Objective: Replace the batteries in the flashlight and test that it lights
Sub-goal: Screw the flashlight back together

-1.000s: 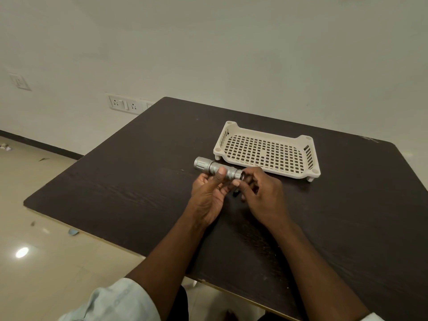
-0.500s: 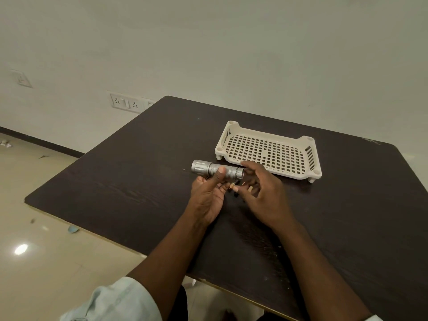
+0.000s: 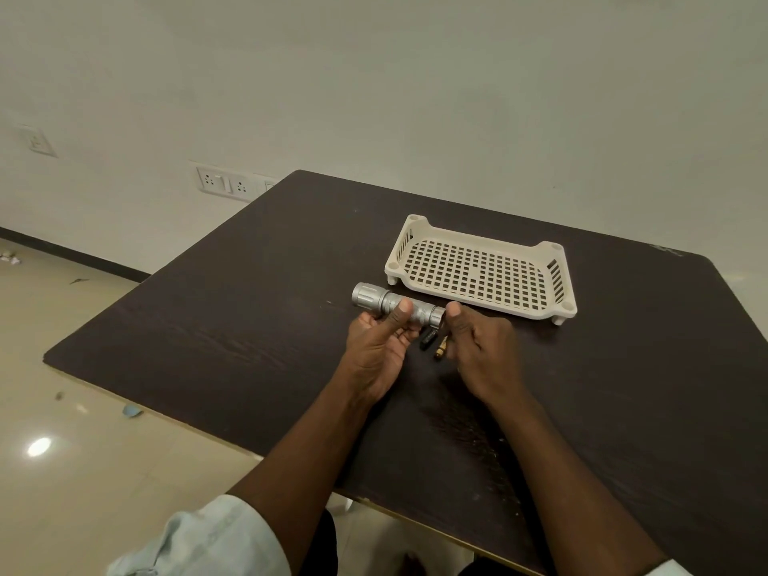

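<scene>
Mid-swap, by the look of things: silver flashlight point(image 3: 397, 306) gripped in left hand point(image 3: 380, 342) above the surface point(image 3: 232, 326), right hand point(image 3: 478, 347) curled at its tail, contents indiscernible, two small batteries point(image 3: 434, 345) lying loose beneath, lighting test still ahead.

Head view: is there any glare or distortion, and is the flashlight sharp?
Head view: a bright glare spot lies on the glossy floor at lower left; the wide lens bends the table edges and the wall line; the flashlight, gripped by the left hand, looks sharp, lit softly and evenly.
</scene>
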